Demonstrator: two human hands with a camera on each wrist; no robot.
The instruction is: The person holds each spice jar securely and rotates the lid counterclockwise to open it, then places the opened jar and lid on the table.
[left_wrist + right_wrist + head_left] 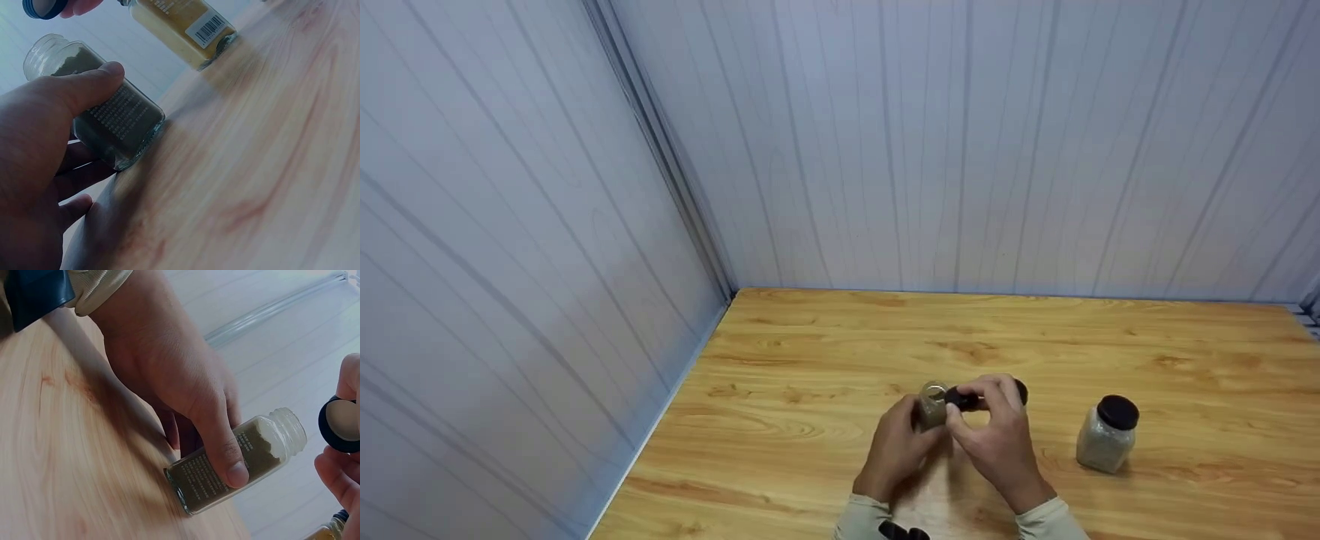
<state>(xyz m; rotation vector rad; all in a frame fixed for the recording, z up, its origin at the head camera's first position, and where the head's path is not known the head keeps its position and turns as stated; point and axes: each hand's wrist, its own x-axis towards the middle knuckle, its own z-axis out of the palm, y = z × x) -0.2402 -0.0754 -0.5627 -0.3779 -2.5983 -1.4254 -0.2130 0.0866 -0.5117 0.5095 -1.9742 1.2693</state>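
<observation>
My left hand (896,446) grips a small square glass jar (933,411) of dark greenish powder. In the left wrist view its thumb lies across the printed jar (121,121), whose threaded mouth is uncovered and whose base is right at the tabletop. Just right of that mouth, my right hand (997,439) pinches a round black lid (960,398); the right wrist view shows the pale inside of the lid (342,421). Behind the right hand stands a jar of yellow powder (177,28) with a barcode label, mostly hidden in the head view except its black cap (1021,391).
A larger clear jar (1104,442) with pale contents and a black lid stands to the right of my right hand. Pale panelled walls (840,150) rise along the back and left edges of the wooden table (780,435).
</observation>
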